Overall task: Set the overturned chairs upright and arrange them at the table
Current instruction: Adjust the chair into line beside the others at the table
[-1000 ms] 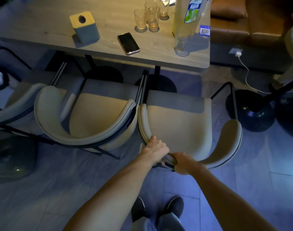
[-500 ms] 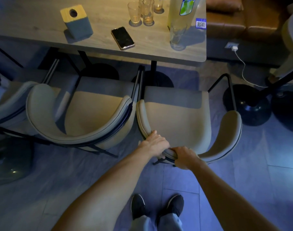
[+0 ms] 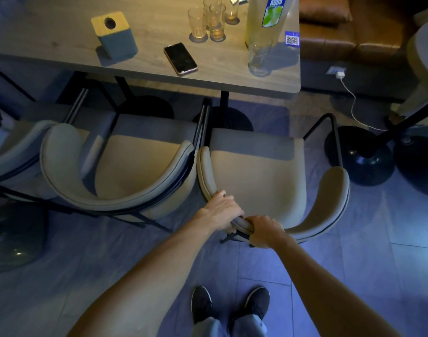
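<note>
While both hands grip the curved back rim of the right-hand chair [image 3: 256, 171], that chair stands upright with its seat front tucked just under the edge of the table [image 3: 145, 76]. The left hand [image 3: 221, 210] is curled over the rim where it bends toward the left armrest, fingers wrapped onto the padding. The right hand [image 3: 265, 231] is closed around the rim just beside it, knuckles up, the two hands nearly touching. The middle chair [image 3: 125, 166] is also upright at the table, its right armrest touching or almost touching the held chair's left one; no gap shows between them. A third chair [image 3: 11, 152] sits at the far left, partly cut off. To the right of the held chair, open floor runs between its armrest and two dark round bases [image 3: 361, 161]. Behind it, bare tile lies around the person's shoes [image 3: 228, 304]. The table's right corner ends above the held chair's front right edge. A phone [image 3: 180, 58] and a glass [image 3: 258, 54] lie near the table's near edge.
</note>
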`<move>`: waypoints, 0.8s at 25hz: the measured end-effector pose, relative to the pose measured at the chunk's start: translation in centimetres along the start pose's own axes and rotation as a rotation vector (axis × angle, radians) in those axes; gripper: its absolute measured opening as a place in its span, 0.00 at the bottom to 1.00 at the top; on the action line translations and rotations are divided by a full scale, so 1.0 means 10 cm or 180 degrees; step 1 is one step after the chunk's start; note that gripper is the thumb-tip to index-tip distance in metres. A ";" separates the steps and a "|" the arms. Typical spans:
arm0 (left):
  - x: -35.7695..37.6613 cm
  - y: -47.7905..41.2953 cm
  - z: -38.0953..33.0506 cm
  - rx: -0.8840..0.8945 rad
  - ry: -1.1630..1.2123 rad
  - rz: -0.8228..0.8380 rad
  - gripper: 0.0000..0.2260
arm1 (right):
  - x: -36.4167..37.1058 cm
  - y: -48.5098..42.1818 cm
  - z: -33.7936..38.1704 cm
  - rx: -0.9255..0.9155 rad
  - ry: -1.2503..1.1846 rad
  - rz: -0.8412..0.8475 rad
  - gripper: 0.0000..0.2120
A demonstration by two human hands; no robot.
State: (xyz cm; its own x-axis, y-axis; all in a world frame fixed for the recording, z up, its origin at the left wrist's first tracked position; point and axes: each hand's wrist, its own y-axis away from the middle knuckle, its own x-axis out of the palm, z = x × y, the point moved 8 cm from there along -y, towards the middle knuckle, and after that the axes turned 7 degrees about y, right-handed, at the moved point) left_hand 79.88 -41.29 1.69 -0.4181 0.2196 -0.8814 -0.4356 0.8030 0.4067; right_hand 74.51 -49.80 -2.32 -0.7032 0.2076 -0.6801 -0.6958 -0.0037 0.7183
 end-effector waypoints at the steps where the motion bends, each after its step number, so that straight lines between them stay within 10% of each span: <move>1: -0.01 0.04 0.04 -0.0010 0.0033 -0.0160 0.11 | 0.00 0.01 0.00 -0.0004 -0.0022 0.0088 0.18; 13: -0.38 1.21 1.67 -0.1823 0.0466 -0.1288 0.32 | -0.60 -0.32 1.10 -0.0003 -0.1072 -0.0821 0.21; 20: 0.18 1.35 1.99 -0.2310 0.0987 -0.0905 0.21 | -0.67 -0.57 1.17 0.0382 -0.1129 -0.0920 0.20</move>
State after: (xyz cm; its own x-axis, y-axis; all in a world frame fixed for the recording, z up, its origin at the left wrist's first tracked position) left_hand 89.10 -19.01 0.85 -0.3689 -0.1847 -0.9110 -0.9181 0.2255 0.3260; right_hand 84.90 -39.68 -0.10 -0.3752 0.5048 -0.7774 -0.8190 0.2123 0.5331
